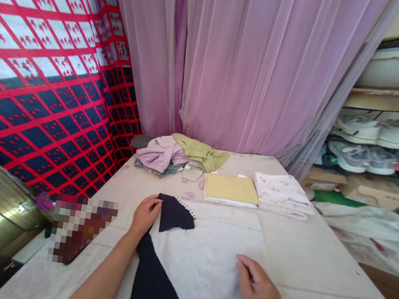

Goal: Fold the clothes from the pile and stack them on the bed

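Observation:
A white garment with dark navy parts (pixel 205 256) lies spread out in front of me. One navy piece with a dotted trim (pixel 176 214) is folded over its upper left corner. A longer navy section (pixel 155 284) runs down the left side towards me. My left hand (pixel 147 214) is closed on the edge of the navy piece, with thumb and fingers pinched there. Over the right part of the white cloth is my right hand (pixel 260 293), loosely curled, with no cloth visible between its fingers. Its lower fingers are hidden from view.
Behind the garment sit a yellow folded cloth (pixel 233 189), a folded white patterned stack (pixel 284 190) and a heap of clothes (pixel 168 157). A blurred dark red object (pixel 86 232) lies left. Purple curtains (pixel 272 70) hang behind; a shoe rack (pixel 371 141) stands right.

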{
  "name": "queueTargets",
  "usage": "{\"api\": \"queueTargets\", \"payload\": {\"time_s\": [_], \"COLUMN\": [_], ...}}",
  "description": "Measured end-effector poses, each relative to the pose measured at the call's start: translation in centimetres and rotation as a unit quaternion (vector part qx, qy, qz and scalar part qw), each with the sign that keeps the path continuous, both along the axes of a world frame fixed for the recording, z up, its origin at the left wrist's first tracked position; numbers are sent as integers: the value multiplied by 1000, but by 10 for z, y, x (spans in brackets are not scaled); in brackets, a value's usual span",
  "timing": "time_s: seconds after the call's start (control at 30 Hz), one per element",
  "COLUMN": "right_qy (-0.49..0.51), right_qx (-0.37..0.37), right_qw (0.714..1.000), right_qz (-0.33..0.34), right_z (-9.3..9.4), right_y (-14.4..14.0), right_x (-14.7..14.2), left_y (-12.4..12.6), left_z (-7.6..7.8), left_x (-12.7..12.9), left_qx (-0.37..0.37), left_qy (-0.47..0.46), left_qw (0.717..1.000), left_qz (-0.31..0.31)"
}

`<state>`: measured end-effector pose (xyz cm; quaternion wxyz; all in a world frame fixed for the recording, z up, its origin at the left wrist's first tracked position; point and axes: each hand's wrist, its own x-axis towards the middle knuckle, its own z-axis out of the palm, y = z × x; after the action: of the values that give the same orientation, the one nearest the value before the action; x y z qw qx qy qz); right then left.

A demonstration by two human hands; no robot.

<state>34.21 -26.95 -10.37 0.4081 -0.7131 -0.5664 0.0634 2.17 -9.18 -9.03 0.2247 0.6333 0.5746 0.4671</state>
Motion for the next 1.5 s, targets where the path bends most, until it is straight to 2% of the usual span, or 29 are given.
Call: {"api": "queueTargets", "payload": {"time_s": [0.13,0.3,0.63,0.9,1.0,1.07,1.13,1.2,1.3,1.4,1.5], "right_qy": [6,16,-24,-49,-86,-120,-156,-188,-219,-238,-254], "right_qx": [-2,-16,-25,-33,-64,-91,-102,-75,-17,17,-19], "right_qw": [1000,1000,999,998,994,987,978,972,954,931,916], "right_qz": [3,5,-8,18,33,53,90,118,204,276,310], "right_z": [-4,2,3,1,6,17,33,51,70,72,58], "right_y": [-1,-2,-3,-2,0,4,13,26,54,83,99], "right_x": [0,-1,-4,1,4,1,-11,-34,-80,-117,-131], "left_y": [-2,-3,-5,-3,-2,-1,-2,-2,-3,-4,-4], "left_z": [0,2,1,-1,-4,-4,-3,-1,2,2,0], "left_x": [2,4,4,0,1,3,4,5,6,8,10], "left_qx": [19,16,17,22,26,22,14,9,11,21,28], "left_qy": [123,188,212,194,190,193,199,206,213,221,229], "left_qw": [992,982,977,981,981,981,980,978,977,975,973], "left_qz": [-15,-30,-22,-19,-16,-17,-18,-20,-27,-27,-23]}}
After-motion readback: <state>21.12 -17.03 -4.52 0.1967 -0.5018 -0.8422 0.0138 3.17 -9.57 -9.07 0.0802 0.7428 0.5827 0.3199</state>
